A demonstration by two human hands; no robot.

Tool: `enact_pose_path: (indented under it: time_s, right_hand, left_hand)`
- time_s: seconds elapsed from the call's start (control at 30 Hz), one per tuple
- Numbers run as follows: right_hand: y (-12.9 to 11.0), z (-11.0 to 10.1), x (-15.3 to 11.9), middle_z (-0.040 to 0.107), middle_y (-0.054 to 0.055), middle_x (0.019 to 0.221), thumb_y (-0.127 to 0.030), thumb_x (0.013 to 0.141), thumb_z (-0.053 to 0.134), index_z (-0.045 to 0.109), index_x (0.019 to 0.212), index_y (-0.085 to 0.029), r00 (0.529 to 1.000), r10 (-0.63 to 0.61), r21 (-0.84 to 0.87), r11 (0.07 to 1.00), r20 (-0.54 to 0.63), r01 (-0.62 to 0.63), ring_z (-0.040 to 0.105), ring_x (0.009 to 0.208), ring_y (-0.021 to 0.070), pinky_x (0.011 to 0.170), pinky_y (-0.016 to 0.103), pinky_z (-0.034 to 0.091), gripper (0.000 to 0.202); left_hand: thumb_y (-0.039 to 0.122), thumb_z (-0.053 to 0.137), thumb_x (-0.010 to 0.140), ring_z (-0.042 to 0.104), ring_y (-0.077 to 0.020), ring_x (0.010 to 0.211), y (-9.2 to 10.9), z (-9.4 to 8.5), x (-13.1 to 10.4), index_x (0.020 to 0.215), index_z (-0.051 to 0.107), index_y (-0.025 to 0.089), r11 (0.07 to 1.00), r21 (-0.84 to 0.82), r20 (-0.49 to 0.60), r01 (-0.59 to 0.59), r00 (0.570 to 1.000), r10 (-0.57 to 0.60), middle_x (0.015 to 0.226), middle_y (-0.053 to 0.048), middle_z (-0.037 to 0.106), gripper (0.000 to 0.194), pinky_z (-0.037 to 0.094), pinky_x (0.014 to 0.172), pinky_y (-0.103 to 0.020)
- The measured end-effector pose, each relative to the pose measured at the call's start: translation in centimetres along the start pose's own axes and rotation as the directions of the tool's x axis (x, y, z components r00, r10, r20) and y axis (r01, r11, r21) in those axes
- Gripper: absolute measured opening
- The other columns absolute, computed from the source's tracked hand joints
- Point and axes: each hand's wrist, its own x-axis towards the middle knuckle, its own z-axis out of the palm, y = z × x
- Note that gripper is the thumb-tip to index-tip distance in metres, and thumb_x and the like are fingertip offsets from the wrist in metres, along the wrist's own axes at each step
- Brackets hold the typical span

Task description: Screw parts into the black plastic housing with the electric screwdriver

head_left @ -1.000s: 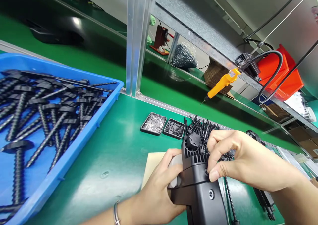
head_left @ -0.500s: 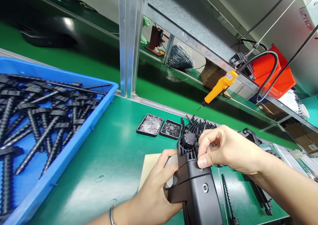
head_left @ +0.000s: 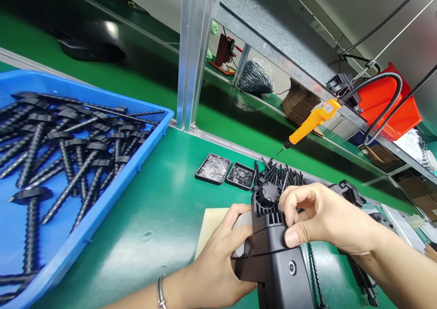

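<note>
Black plastic housing on the green table, held at its left side by the left hand. Right hand on top of the housing, fingers pinched narrow near the round knob; too small to tell what is pinched. Housing not closed up yet, it seems. Left of the housing, blue tray full of long black screws. Behind the housing, two small trays and a hanging yellow screwdriver. Factory room with metal shelves.
</note>
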Motion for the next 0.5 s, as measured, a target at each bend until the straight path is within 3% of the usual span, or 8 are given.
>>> enact_pose_path:
  time_s: [0.13,0.2,0.27,0.3,0.33,0.37,0.43,0.5]
  right_hand:
    - [0.0,-1.3,-0.1,0.055,-0.004,0.070,-0.023,0.046,0.094,0.065,0.071,-0.016,0.998,0.048,0.025,0.999,0.036,-0.049,0.049,0.059,0.0089,0.055,0.021,0.038,0.039]
    - [-0.2,-3.1,0.7,0.062,-0.001,0.082,-0.023,0.040,0.096,0.069,0.086,-0.017,0.992,-0.047,0.023,0.998,-0.119,0.050,0.058,0.070,0.0134,0.061,0.023,0.046,0.054]
    - [-0.5,-5.5,2.9,0.067,0.006,0.100,-0.029,0.037,0.098,0.068,0.102,-0.017,0.867,-0.202,-0.006,0.975,-0.455,0.224,0.063,0.089,0.0205,0.077,0.030,0.052,0.073]
    - [-0.6,-6.8,4.5,0.066,0.009,0.107,-0.033,0.039,0.098,0.067,0.107,-0.017,0.726,-0.256,-0.039,0.953,-0.638,0.302,0.063,0.099,0.0240,0.087,0.035,0.051,0.077]
    - [-0.8,-8.0,6.4,0.063,0.010,0.118,-0.035,0.045,0.097,0.063,0.112,-0.017,0.620,-0.278,-0.066,0.937,-0.734,0.342,0.059,0.111,0.0255,0.098,0.037,0.047,0.077]
    - [-0.9,-9.1,8.3,0.060,0.010,0.127,-0.034,0.053,0.095,0.060,0.116,-0.018,0.571,-0.286,-0.076,0.928,-0.769,0.364,0.054,0.121,0.0262,0.104,0.039,0.042,0.074]
    - [-1.2,-11.0,12.1,0.060,0.009,0.128,-0.033,0.070,0.087,0.060,0.116,-0.018,0.557,-0.292,-0.055,0.914,-0.777,0.402,0.052,0.124,0.0266,0.107,0.043,0.040,0.056]
    - [-1.5,-12.2,15.1,0.062,0.009,0.124,-0.032,0.085,0.075,0.060,0.117,-0.016,0.601,-0.297,-0.003,0.898,-0.742,0.440,0.057,0.118,0.0259,0.104,0.047,0.043,0.038]
  left_hand:
    - [0.007,0.060,0.078,0.046,-0.0251,0.109,0.2,0.1,0.1,0.107,0.053,0.023,1.000,-0.014,-0.014,0.009,1.000,-0.009,0.111,-0.007,0.045,0.034,0.053,0.091,-0.036]
    - [0.007,0.057,0.078,0.046,-0.0250,0.108,0.3,0.1,0.2,0.104,0.053,0.022,1.000,-0.020,-0.019,-0.003,1.000,0.002,0.108,-0.007,0.046,0.031,0.054,0.090,-0.036]
    - [0.006,0.056,0.076,0.047,-0.0254,0.107,0.3,0.2,0.2,0.100,0.052,0.022,1.000,-0.031,-0.027,-0.004,1.000,0.003,0.104,-0.007,0.046,0.029,0.054,0.088,-0.036]
    - [0.005,0.057,0.075,0.047,-0.0256,0.107,0.2,0.3,0.2,0.098,0.052,0.022,0.999,-0.036,-0.032,0.002,0.999,-0.003,0.104,-0.007,0.046,0.029,0.054,0.088,-0.036]
    - [0.005,0.057,0.074,0.046,-0.0258,0.107,0.1,0.3,0.1,0.098,0.052,0.021,0.999,-0.039,-0.033,0.003,0.999,-0.005,0.106,-0.008,0.047,0.029,0.054,0.088,-0.036]
    - [0.005,0.059,0.074,0.046,-0.0261,0.108,0.1,0.3,0.0,0.097,0.053,0.022,0.999,-0.041,-0.032,0.003,0.999,-0.005,0.108,-0.008,0.046,0.029,0.055,0.088,-0.036]
    - [0.006,0.062,0.074,0.045,-0.0272,0.110,0.0,0.3,0.0,0.096,0.054,0.022,0.999,-0.036,-0.021,0.004,1.000,-0.005,0.113,-0.009,0.046,0.028,0.055,0.089,-0.036]
    - [0.007,0.063,0.074,0.043,-0.0286,0.114,0.0,0.2,0.0,0.096,0.056,0.022,1.000,-0.025,0.000,0.017,1.000,-0.017,0.116,-0.010,0.045,0.027,0.054,0.091,-0.036]
